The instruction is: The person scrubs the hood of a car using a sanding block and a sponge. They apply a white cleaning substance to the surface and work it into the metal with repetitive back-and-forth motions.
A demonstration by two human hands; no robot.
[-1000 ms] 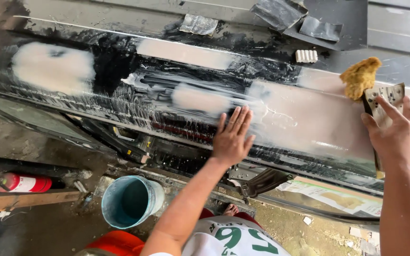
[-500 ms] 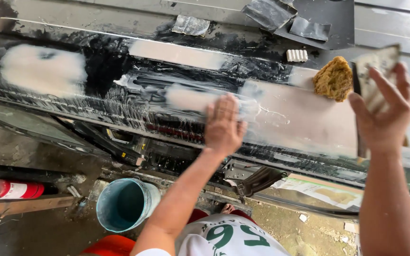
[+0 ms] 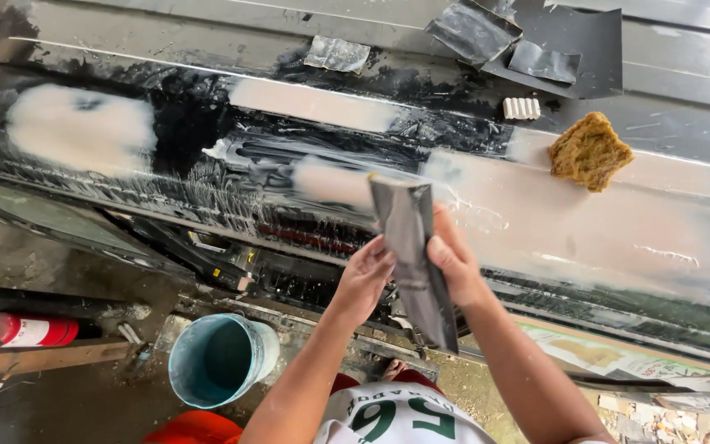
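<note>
Vs. 0.5 s ago: left hand (image 3: 363, 279) has come off the wet black panel (image 3: 207, 164), right hand (image 3: 454, 267) has dropped from up by the sponge (image 3: 590, 151); both now meet mid-frame on a sheet of grey sandpaper (image 3: 411, 247). Sheet stands nearly upright betw. the hands, left fingers curled on its left edge, right thumb and fingers pinching the right edge, both closed on it. It's held just in front of the panel, over a pale sanded patch. Sponge lies well apart, upper right, on the panel. Small white block (image 3: 523, 108) and spare dark sheets (image 3: 527, 41) further up. Below: teal bucket (image 3: 217, 358) near left elbow, red extinguisher (image 3: 26, 330) far left. Open panel room to the right.
</note>
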